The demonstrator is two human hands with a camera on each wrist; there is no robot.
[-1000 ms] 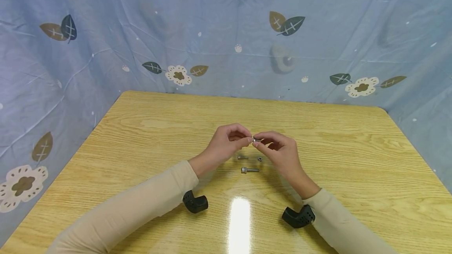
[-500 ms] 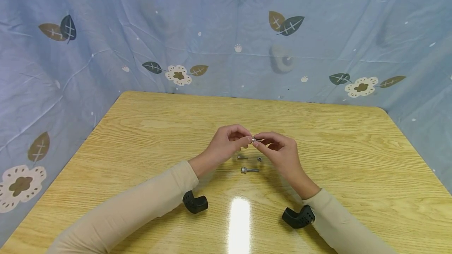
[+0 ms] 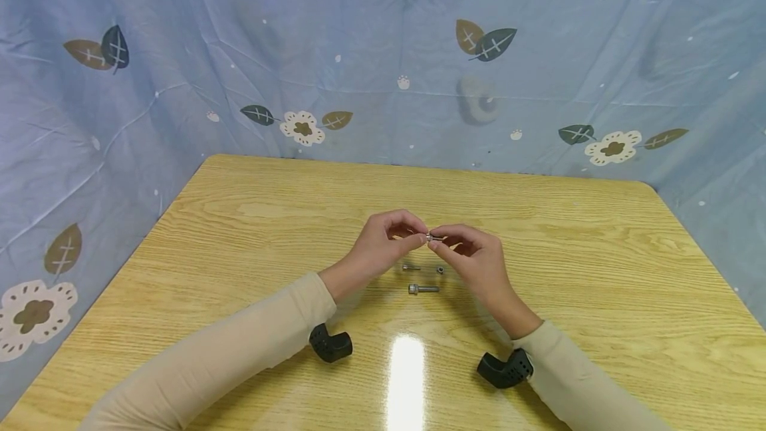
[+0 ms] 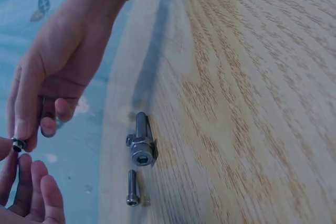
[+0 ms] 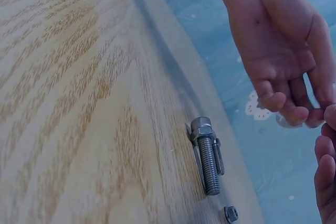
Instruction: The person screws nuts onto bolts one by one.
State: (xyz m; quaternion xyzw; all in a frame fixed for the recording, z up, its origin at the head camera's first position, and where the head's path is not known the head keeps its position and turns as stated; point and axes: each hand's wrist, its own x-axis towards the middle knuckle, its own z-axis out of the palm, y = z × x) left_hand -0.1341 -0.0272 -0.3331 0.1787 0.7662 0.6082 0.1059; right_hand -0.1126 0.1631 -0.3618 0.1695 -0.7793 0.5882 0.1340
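A small metal bolt (image 3: 435, 238) is held up over the table between both hands. My left hand (image 3: 385, 245) pinches its head end between thumb and index finger. My right hand (image 3: 475, 255) pinches it from the other side, its shank pointing right between the fingers. In the left wrist view the round end of the bolt (image 4: 18, 145) shows between the fingertips. Below the hands lie a small socket-head bolt (image 3: 411, 267), a loose nut (image 3: 440, 270) and a larger socket-head bolt (image 3: 427, 289) with a nut threaded up against its head (image 5: 203, 137).
The wood-grain table (image 3: 287, 198) has a blue patterned cloth (image 3: 371, 52) hanging behind and beside it. A black wrist mount (image 3: 331, 343) sits under the left sleeve and another wrist mount (image 3: 505, 369) under the right. Light glares on the front of the tabletop.
Both hands stay in place on the bolt, with only slight shifts of the left fingers. The pieces on the table have not moved.
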